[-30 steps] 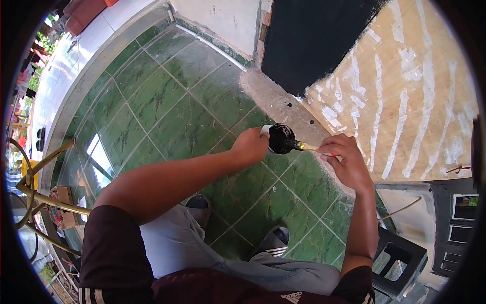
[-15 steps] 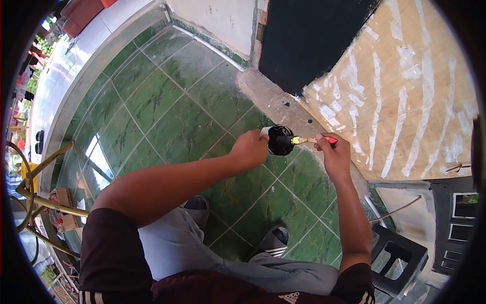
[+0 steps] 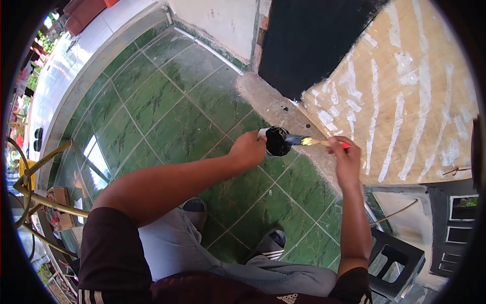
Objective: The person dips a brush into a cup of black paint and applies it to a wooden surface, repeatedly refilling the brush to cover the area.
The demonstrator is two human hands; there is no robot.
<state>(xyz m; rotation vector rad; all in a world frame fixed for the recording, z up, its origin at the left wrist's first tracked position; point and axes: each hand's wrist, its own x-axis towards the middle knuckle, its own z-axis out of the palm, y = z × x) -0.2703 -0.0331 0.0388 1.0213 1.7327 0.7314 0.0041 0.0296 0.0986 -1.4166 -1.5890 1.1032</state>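
Note:
My left hand (image 3: 249,150) grips the rim of a small white cup (image 3: 277,142) with black paint inside. Closed round the red-tipped handle of a paintbrush (image 3: 316,142) is my right hand (image 3: 346,154), to the right of the cup. The brush's bristles are dark with paint and lie at the cup's right rim. Beyond both hands stands a wooden panel (image 3: 405,101) with white streaks; its left part is a black painted area (image 3: 314,45).
Green tiles (image 3: 177,121) cover the floor. A black plastic stool (image 3: 395,263) is at the lower right, and a bent metal frame (image 3: 48,202) at the left. A white pipe (image 3: 212,51) runs along the wall base.
My right hand has moved right and slightly down, drawing the brush partly out of the cup, so its dark bristles now show. My left hand and the cup have barely shifted.

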